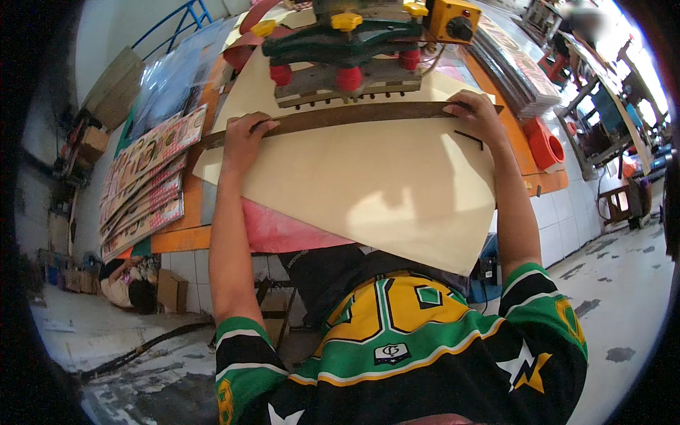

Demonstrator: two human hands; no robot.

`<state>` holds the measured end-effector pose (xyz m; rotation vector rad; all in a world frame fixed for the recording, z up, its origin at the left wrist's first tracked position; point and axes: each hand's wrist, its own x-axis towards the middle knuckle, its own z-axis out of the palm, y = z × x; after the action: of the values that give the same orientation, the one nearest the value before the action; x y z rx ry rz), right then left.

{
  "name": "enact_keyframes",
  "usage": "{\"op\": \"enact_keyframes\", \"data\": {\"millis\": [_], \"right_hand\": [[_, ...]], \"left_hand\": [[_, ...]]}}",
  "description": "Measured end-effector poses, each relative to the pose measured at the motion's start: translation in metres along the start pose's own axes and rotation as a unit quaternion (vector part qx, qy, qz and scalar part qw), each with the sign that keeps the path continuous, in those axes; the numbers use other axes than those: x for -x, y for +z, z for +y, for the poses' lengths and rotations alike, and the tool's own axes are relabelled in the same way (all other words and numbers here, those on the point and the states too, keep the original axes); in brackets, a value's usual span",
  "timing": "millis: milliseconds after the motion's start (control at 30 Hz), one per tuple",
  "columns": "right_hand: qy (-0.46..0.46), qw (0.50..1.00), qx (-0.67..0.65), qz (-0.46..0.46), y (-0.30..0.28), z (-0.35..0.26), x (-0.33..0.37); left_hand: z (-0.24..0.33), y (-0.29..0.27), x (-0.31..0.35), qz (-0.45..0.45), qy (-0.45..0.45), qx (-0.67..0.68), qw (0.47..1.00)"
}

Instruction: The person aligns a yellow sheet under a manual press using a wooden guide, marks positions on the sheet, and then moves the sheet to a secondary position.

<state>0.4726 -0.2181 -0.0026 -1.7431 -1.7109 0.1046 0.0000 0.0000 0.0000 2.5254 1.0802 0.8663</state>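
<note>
A long, flat, dark brown strip point(354, 115), perhaps a metal blade, lies crosswise in front of me just short of the machine head. Near its left end my left hand point(244, 142) is closed on it, the fingers curled over its upper edge. My right hand point(480, 117) grips it close to the pointed right end. Beneath the strip spreads a large cream sheet point(354, 177), one corner hanging over the near table edge. A small black hex key point(469, 138) rests on the sheet beside my right wrist. Pink-red material point(290, 228) shows under the sheet.
Just beyond the strip stands a dark green machine head point(340, 46) with red and yellow knobs. Printed packs point(145, 177) are stacked at the left; more printed sheets point(517, 67) lie far right. A red cup-like container point(544, 145) sits at the orange table's right edge. Another person point(131, 287) is low at left.
</note>
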Motion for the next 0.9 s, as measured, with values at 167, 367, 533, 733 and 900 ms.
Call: {"op": "enact_keyframes", "data": {"millis": [167, 367, 533, 733, 900], "right_hand": [[-0.022, 0.999, -0.019, 0.027, -0.001, -0.004, 0.004], [-0.056, 0.992, 0.093, 0.065, -0.003, 0.001, 0.010], [-0.074, 0.984, 0.131, 0.099, -0.003, -0.005, 0.013], [-0.084, 0.981, 0.126, 0.123, -0.005, -0.010, 0.014], [-0.090, 0.979, 0.138, 0.122, -0.004, -0.007, 0.014]], "left_hand": [[-0.002, 0.007, 0.000, 0.065, 0.062, -0.010, 0.996], [0.002, 0.010, 0.001, 0.100, 0.119, -0.010, 0.988], [0.001, 0.009, 0.005, 0.099, 0.166, -0.034, 0.981], [0.006, 0.003, 0.006, 0.099, 0.202, -0.067, 0.972], [0.008, 0.002, 0.006, 0.095, 0.205, -0.076, 0.971]]}}
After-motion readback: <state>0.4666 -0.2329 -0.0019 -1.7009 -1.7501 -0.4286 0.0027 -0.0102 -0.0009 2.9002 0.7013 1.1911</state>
